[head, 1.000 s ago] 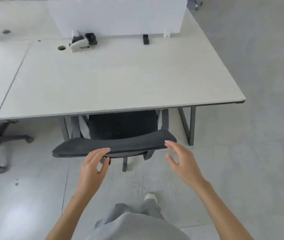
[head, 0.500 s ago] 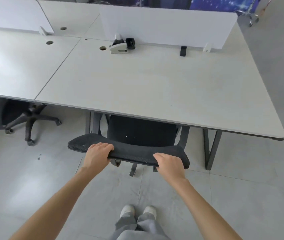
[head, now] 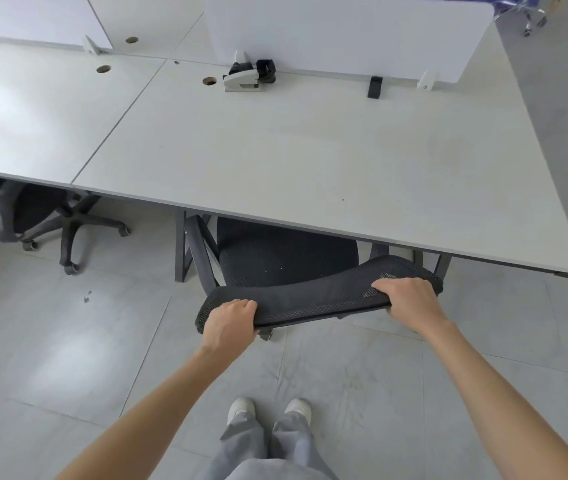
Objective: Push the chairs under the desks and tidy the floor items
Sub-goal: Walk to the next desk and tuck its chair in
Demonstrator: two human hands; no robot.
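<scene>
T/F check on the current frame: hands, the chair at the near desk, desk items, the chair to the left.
1. Both hands grip the top edge of the black chair backrest. True: left hand, right hand.
2. The chair seat lies partly under the desk. True.
3. The desk holds a laptop. False: only a small white and black device sits near the divider panel.
4. The second chair on the left lies tipped over. False: it stands on its wheeled base.
</scene>
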